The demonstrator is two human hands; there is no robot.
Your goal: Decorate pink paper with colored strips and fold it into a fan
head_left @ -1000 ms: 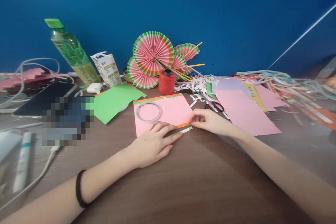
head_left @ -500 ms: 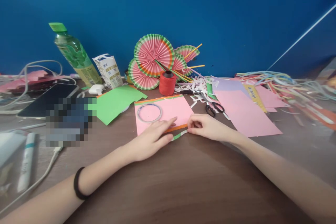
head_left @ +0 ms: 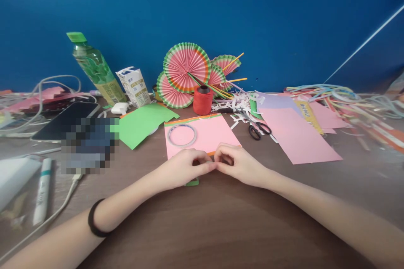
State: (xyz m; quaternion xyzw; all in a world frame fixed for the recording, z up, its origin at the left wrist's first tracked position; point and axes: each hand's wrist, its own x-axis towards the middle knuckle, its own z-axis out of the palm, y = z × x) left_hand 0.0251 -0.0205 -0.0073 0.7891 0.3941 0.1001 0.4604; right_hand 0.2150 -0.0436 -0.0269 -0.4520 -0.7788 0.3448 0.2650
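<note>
At the near edge of a pink sheet with orange and green edging, both hands meet with fingertips pinched together. My left hand is closed, and a narrow green paper strip curls out beneath it over the table. My right hand pinches thumb against forefinger, touching the left fingertips; whatever lies between its fingers is hidden. A thin tape roll lies flat on the pink sheet, just beyond the left hand.
Behind stand pleated paper fans and a red thread spool. Black-handled scissors lie among white paper scraps. Pink paper is at right; green paper, a milk carton, a bottle and a marker are at left.
My right hand has moved left until its fingertips meet those of the left. The left fingers, formerly stretched out, have curled into a pinch, and the strip's green end now shows below that hand.
</note>
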